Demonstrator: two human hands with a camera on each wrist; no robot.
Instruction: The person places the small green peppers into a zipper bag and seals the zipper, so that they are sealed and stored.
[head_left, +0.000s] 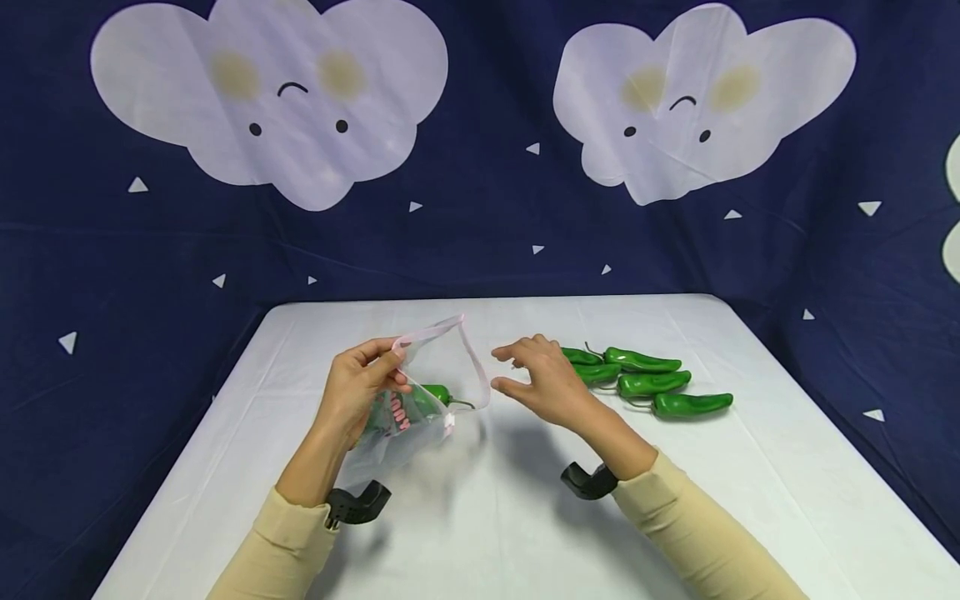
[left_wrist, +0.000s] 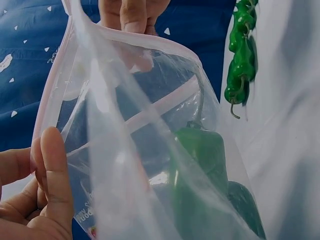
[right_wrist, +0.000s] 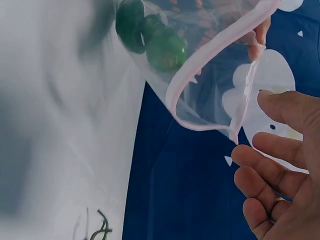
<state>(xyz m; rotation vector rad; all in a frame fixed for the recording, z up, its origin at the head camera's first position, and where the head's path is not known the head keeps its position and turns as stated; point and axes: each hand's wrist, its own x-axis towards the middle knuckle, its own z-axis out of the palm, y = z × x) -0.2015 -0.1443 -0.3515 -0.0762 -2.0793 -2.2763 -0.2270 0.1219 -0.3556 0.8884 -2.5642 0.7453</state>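
A clear bag with a pink rim (head_left: 480, 375) hangs with its mouth open toward the right. The left hand (head_left: 356, 387) pinches its rim between thumb and fingers; in the left wrist view the hand (left_wrist: 42, 195) is at the lower left. Inside the bag lies a green pepper (head_left: 435, 393) with its stem toward the mouth; the right wrist view shows green peppers (right_wrist: 165, 50) through the plastic. The right hand (head_left: 551, 383), fingers spread and bent a little, is just right of the bag's mouth, holding nothing; the right wrist view shows the same hand (right_wrist: 285, 170) beside the rim.
Several green peppers (head_left: 690, 405) lie in a group on the white table (head_left: 480, 533), right of and behind the right hand. A dark blue cloth (head_left: 480, 250) with white clouds hangs behind the table. Each wrist wears a black device.
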